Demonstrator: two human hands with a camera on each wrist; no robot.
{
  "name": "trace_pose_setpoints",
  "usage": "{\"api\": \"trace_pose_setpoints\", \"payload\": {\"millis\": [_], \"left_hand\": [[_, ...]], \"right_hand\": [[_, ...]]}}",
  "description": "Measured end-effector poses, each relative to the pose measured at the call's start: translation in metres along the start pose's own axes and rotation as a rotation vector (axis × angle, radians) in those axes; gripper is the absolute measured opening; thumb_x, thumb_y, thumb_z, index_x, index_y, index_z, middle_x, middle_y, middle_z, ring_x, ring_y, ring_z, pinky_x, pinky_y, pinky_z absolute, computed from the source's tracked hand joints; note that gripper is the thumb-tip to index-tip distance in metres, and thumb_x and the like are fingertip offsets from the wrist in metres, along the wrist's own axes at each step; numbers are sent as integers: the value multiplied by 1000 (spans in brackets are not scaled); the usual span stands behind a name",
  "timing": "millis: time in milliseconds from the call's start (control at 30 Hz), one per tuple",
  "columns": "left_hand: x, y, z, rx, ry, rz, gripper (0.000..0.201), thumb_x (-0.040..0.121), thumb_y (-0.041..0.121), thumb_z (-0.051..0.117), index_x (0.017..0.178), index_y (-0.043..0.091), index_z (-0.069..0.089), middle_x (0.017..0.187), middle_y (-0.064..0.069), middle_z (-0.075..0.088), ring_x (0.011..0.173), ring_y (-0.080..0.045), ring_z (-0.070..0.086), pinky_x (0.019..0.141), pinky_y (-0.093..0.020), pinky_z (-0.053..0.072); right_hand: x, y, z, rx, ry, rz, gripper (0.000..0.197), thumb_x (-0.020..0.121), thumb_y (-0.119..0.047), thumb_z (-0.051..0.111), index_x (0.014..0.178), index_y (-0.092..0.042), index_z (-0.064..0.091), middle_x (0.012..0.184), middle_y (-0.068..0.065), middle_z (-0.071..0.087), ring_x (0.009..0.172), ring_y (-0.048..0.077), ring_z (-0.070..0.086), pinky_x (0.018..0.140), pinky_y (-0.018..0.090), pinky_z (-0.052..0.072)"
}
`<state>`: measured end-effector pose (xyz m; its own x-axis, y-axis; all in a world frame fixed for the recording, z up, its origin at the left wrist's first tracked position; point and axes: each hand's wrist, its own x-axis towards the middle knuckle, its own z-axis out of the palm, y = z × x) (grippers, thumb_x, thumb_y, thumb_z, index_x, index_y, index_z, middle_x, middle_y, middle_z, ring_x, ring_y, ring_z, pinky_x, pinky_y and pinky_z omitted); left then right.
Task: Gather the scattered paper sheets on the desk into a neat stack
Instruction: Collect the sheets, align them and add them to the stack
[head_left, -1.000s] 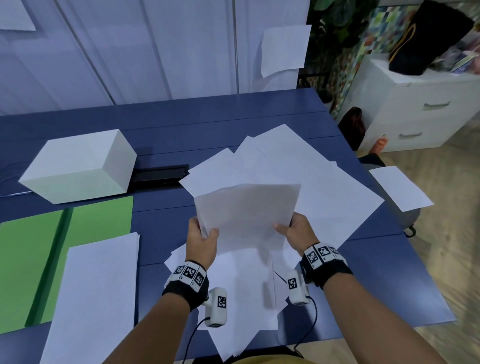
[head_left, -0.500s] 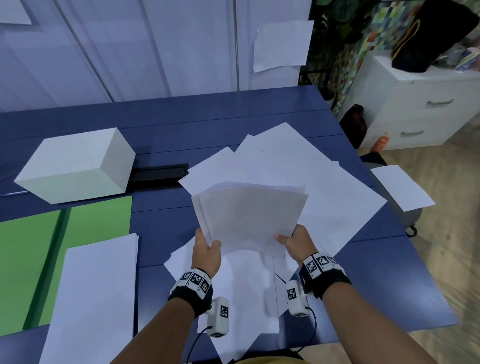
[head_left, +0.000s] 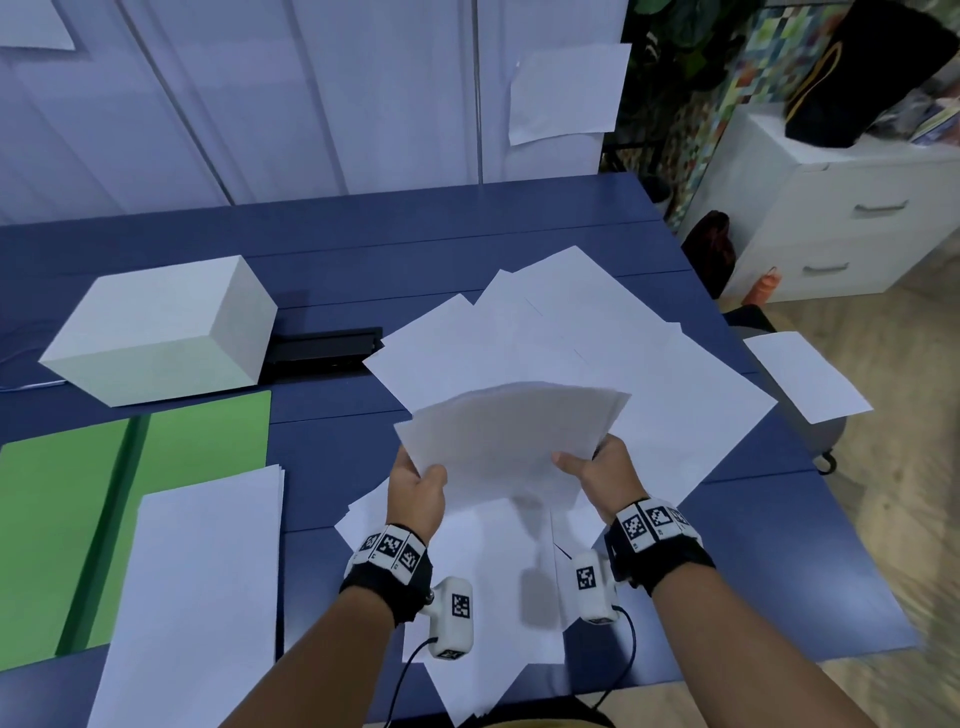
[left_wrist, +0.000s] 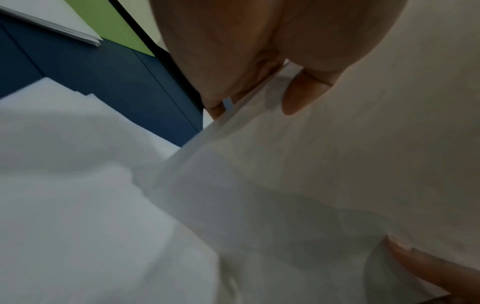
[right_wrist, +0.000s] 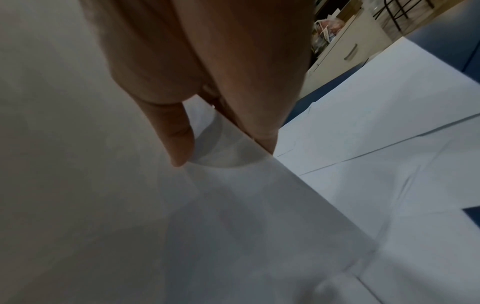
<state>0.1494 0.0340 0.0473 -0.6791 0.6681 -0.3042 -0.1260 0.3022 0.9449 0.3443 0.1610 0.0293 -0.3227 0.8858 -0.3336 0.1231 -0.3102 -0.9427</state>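
I hold a bundle of white sheets (head_left: 506, 441) upright above the blue desk (head_left: 363, 244), its edges fanned and uneven. My left hand (head_left: 418, 480) grips the bundle's left side, thumb in front; in the left wrist view the thumb lies on the bundle (left_wrist: 337, 164). My right hand (head_left: 589, 465) grips the right side; the right wrist view shows the thumb pressing the bundle (right_wrist: 103, 185). Several loose sheets (head_left: 597, 353) lie spread on the desk behind and below the bundle, some hanging over the near edge (head_left: 488, 670). A neat stack (head_left: 192, 587) lies at the left front.
A white box (head_left: 161, 332) and a black stapler-like bar (head_left: 324, 348) sit at the left rear. Green folders (head_left: 67, 509) lie at the left, partly under the neat stack. One sheet (head_left: 805, 376) lies beyond the desk's right edge. White drawers (head_left: 841, 218) stand at the right.
The held bundle has tilted clockwise and its sheets have fanned out at the top. Both hands keep their grip on its sides and have hardly shifted.
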Motion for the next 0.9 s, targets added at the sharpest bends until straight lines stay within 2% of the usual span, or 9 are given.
{"api": "trace_pose_setpoints", "payload": {"millis": [167, 233, 300, 367, 500, 600, 667, 733, 900], "left_hand": [[-3, -7, -10, 79, -43, -57, 32, 88, -8, 51, 117, 4, 52, 93, 1, 62, 82, -7, 58, 65, -17, 43], [-4, -4, -10, 80, -50, -53, 28, 88, -8, 50, 110, 9, 53, 90, 4, 61, 81, -8, 58, 64, -16, 42], [-6, 0, -8, 89, -57, -36, 26, 88, -8, 49, 96, 15, 55, 86, 4, 62, 81, -14, 59, 64, -18, 42], [-5, 3, -7, 79, -64, -15, 28, 88, -7, 49, 89, 18, 59, 88, 2, 65, 85, -18, 61, 68, -21, 45], [-1, 7, -4, 44, -78, 17, 32, 87, -8, 47, 94, 18, 64, 95, 1, 69, 90, -14, 64, 77, -24, 48], [-1, 3, -3, 92, -106, 0, 28, 89, -7, 46, 97, 16, 60, 90, 4, 65, 86, -15, 60, 70, -19, 45], [-2, -4, -3, 134, -127, -25, 26, 90, -7, 45, 104, 11, 59, 88, 6, 62, 83, -15, 58, 64, -16, 41], [-2, -10, -2, 156, -146, -48, 27, 90, -7, 44, 107, 8, 58, 87, 5, 62, 81, -11, 58, 63, -15, 40], [-3, -11, -2, 164, -158, -67, 22, 93, -2, 45, 98, 11, 62, 84, 6, 64, 78, -8, 58, 64, -17, 43]], "right_hand": [[-5, 2, -3, -23, -32, 6, 26, 79, 6, 73, 93, -15, 70, 94, -1, 73, 89, 17, 69, 71, 22, 52], [-6, 1, -4, -22, -40, -5, 26, 80, 7, 73, 90, -17, 70, 92, -3, 73, 87, 14, 69, 70, 21, 52], [-7, 0, -4, -32, -46, -16, 25, 81, 6, 72, 90, -18, 70, 93, -3, 74, 87, 13, 69, 70, 19, 52], [-7, -3, -4, -29, -35, -28, 24, 82, 5, 72, 93, -16, 71, 94, -1, 75, 89, 15, 70, 72, 23, 53], [-6, -7, -8, -15, -9, -40, 22, 82, 3, 72, 95, -14, 72, 97, 2, 75, 90, 17, 71, 76, 27, 53], [-5, 1, -11, -60, -36, 7, 25, 81, 5, 72, 97, -15, 70, 99, 2, 74, 96, 21, 69, 77, 27, 53], [-4, 9, -10, -123, -46, 39, 27, 80, 4, 74, 98, -16, 69, 102, 2, 73, 100, 25, 67, 83, 34, 54], [-3, 15, -9, -134, -35, 60, 28, 79, 4, 75, 98, -16, 70, 103, 4, 73, 102, 27, 67, 89, 40, 54], [-3, 13, -5, -133, 9, 63, 25, 80, 2, 74, 100, -11, 70, 102, 6, 73, 98, 25, 67, 82, 32, 51]]}}
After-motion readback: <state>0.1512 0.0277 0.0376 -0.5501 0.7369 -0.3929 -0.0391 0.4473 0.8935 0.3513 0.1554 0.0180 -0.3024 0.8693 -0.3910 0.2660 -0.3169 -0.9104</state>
